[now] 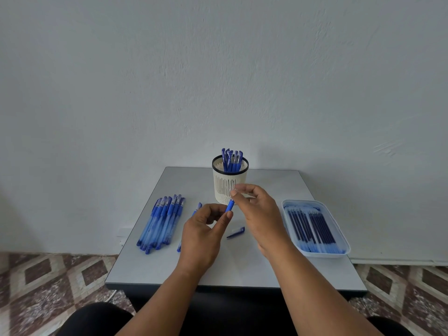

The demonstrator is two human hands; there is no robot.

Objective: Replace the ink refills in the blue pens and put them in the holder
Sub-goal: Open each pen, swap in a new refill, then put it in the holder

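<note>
Grey table (150,267) is standing against a pale plastered wall (218,69), over a floor of brown diamond tiles (48,282). At the middle of it, the left hand (201,238) is gripping a blue pen (229,206) with curled fingers, the pen pointing up toward 1 o'clock. The right hand (259,214) is pinching the upper end of this pen with thumb and forefinger. Just below the hands, at 5 o'clock, a blue cap (236,232) is lying on the table. At 12 o'clock a white slotted pen holder (229,187) is standing with several blue pens inside. At 9 o'clock a pile of blue pens (161,223) is lying. At 3 o'clock a clear plastic tray (344,241) is holding ink refills (312,226) in rows.
</note>
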